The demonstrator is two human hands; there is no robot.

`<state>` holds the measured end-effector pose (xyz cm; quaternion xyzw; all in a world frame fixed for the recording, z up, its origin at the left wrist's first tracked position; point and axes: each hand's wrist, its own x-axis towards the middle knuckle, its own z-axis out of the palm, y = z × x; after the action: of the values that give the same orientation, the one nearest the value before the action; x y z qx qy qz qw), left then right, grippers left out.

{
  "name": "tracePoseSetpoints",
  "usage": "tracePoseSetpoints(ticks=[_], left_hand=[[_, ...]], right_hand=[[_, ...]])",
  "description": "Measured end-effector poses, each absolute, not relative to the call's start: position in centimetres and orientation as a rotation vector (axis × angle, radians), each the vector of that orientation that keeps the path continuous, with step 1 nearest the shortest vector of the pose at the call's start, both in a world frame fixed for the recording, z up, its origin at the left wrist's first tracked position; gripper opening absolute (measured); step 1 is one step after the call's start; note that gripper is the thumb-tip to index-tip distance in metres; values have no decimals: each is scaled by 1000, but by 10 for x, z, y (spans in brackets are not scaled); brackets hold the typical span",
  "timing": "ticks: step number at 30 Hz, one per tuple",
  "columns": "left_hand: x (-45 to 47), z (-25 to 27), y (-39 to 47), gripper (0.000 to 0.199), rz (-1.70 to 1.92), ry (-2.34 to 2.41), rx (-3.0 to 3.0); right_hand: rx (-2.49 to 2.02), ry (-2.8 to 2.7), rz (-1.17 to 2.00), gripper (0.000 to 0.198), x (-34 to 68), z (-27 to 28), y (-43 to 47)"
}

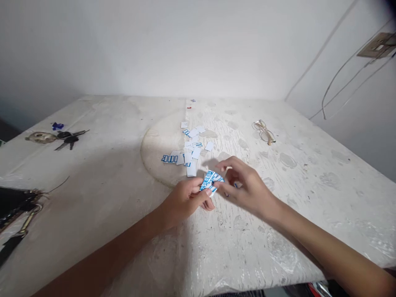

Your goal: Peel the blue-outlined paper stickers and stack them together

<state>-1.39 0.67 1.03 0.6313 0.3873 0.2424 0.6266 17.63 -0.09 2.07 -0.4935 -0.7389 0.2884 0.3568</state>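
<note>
A small fan of white paper cards with blue printing (208, 180) is pinched between the thumb and fingers of my left hand (193, 194), held low over the table. My right hand (244, 181) is just right of the fan. Its thumb tip meets the right edge of the cards, while the index finger is lifted apart above them. A bit of blue shows by the right palm, mostly hidden by the fingers. Beyond both hands lies a loose scatter of similar cards (191, 169), some blank side up and others showing blue print.
The white table (139, 247) has a plastic-like cover and meets a wall behind. Keys (69, 138) and a small blue object (57, 126) lie left, eyeglasses (264, 132) right. A dark bag-like item (15, 206) sits at the left edge. Wires hang from a wall socket (377, 45).
</note>
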Motion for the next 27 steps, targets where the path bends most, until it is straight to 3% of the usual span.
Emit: tracePoseSetpoints(ticks=[7,17,27], left_hand=[[-16,19,13,22,724,1049,1477],[-17,12,12,22,706,1042,1462],[-15,18,9,17,489,972,1411]], right_hand=[[-1632,-2454,601,5,203,40,4],[-1598,-2524,521,19,190,37,-4],[-1082,-1968,1225,14,211,56,6]])
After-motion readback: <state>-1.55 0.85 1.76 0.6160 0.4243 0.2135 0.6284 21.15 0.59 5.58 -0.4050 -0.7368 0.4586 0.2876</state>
